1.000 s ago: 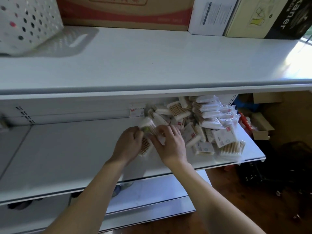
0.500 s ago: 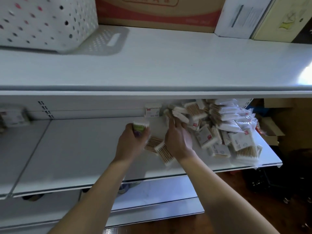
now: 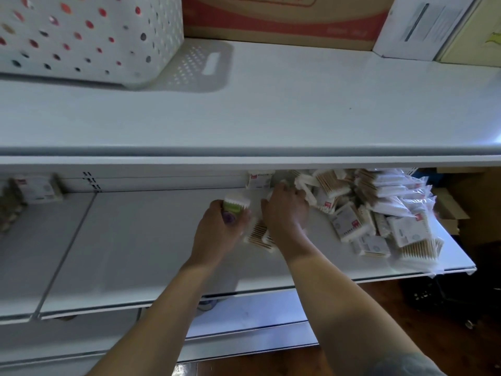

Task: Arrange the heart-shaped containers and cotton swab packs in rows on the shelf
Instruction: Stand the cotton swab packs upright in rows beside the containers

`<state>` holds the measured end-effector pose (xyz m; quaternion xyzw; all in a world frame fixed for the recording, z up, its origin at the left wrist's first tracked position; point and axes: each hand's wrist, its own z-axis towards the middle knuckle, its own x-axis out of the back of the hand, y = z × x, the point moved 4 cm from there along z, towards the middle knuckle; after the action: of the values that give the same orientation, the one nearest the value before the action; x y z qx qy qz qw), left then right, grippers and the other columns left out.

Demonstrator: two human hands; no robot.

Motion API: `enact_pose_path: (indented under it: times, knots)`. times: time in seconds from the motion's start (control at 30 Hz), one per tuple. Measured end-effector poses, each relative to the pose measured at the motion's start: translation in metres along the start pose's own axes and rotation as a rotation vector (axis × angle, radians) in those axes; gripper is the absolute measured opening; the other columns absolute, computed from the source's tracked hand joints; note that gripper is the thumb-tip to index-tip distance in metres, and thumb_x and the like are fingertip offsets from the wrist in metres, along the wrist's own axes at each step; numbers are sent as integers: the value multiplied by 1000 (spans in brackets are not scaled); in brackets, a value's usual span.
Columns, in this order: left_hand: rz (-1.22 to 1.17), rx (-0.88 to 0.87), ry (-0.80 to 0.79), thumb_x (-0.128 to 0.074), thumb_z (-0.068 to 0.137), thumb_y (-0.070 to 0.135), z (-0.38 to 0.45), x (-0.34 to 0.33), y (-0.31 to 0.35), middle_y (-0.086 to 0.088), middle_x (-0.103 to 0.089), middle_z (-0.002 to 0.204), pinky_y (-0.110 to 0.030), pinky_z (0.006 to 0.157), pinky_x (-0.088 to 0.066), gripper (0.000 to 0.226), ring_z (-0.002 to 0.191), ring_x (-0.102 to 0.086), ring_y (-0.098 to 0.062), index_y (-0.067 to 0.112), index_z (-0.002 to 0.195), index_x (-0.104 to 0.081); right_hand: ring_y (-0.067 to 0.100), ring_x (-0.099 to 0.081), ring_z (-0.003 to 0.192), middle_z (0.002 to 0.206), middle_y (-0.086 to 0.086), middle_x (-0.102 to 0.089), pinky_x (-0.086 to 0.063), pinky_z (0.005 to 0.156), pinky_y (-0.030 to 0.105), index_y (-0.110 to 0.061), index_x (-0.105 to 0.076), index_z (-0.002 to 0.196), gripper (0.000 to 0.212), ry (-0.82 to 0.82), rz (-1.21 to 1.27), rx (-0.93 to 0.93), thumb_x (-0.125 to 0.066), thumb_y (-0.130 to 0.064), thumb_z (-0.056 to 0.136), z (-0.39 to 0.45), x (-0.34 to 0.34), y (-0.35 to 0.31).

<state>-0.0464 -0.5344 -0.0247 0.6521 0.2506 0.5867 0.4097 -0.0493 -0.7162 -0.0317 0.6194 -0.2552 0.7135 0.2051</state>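
Gripping a green-labelled swab pack point(image 3: 233, 208), the left hand point(image 3: 217, 234) is barely starting rows, while the right hand point(image 3: 284, 213) is reaching into the jumbled pile of cotton swab packs point(image 3: 379, 210), its grasp unclear.

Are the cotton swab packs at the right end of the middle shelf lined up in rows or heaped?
Heaped. The cotton swab packs overlap at mixed angles on the middle shelf, with no row visible.

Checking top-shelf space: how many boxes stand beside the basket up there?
3: a red-banded cardboard box right of the basket, a white box next along, and a pale yellow box at the right edge. Others may lie out of frame.
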Motion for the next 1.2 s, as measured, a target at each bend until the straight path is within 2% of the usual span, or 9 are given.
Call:
enact_pose_path:
  times: [0.17, 0.3, 0.43, 0.57, 0.63, 0.8, 0.97, 1.07, 1.2]
  knots:
    - [-10, 7, -5, -66, 87, 55, 0, 9, -9, 12, -59, 85, -11, 51, -35, 42, 71, -54, 3, 19, 104, -54, 39, -60, 110, 119, 17, -65, -51, 88, 43, -14, -50, 125, 32, -15, 65, -78, -54, -24, 95, 3, -3, -10]
    - [-42, 50, 21, -66, 88, 54, 1, 18, -16, 10, -61, 86, -12, 52, -34, 39, 71, -54, 4, 20, 102, -53, 37, -65, 97, 111, 17, -67, -52, 75, 37, -11, -49, 124, 39, 50, 199, 101, -55, -23, 88, -19, 1, -25]
    - [-183, 53, 75, -63, 91, 51, 0, 30, -19, 8, -64, 83, -8, 55, -41, 32, 64, -59, 7, 21, 98, -56, 36, -65, 86, 99, 14, -70, -49, 63, 37, -16, -53, 125, 34, 142, 605, 211, -49, -26, 93, -46, 20, -26]
    - [-330, 94, 82, -62, 91, 57, 1, 37, -27, 1, -66, 90, -34, 73, -59, 33, 79, -66, -6, 25, 95, -56, 11, -59, 79, 83, -6, -66, -43, 64, 29, -22, -57, 128, 32, 113, 905, 165, -45, -24, 97, -67, 44, -15]
    - [-395, 128, 49, -64, 92, 50, -3, 41, -25, 3, -64, 94, -36, 76, -56, 29, 87, -65, -14, 24, 100, -55, -2, -54, 68, 79, -10, -62, -40, 59, 21, -20, -57, 117, 20, 55, 1106, 80, -48, -20, 99, -77, 49, -8]
    - [-629, 169, -51, -56, 99, 25, -23, 44, -12, -2, -64, 106, -32, 73, -58, 14, 93, -65, -15, 17, 111, -54, 16, -63, 89, 100, 4, -65, -52, 66, 31, -29, -60, 100, 13, -92, 1396, 14, -47, -32, 101, -89, 48, -9]
    - [-734, 283, 42, -41, 102, 18, -48, 59, -14, -7, -63, 96, -45, 80, -57, 17, 84, -63, -21, 22, 101, -58, 16, -71, 93, 118, -1, -67, -61, 69, 36, -37, -62, 120, 23, -236, 1555, 14, -44, -36, 105, -103, 48, -22]
    - [-794, 287, 70, -49, 94, 27, -65, 78, -19, -11, -66, 104, -44, 78, -57, 19, 90, -65, -24, 20, 105, -62, 4, -70, 95, 124, -7, -62, -59, 78, 35, -30, -53, 138, 37, -362, 1597, 114, -49, -16, 103, -119, 44, -37]
    - [-836, 316, 128, -45, 101, 13, -91, 116, -42, -16, -69, 106, -50, 93, -55, 20, 94, -67, -25, 12, 110, -63, 8, -67, 99, 135, 5, -61, -57, 74, 29, -28, -49, 143, 53, -424, 1563, 195, -59, -7, 96, -144, 44, -69]
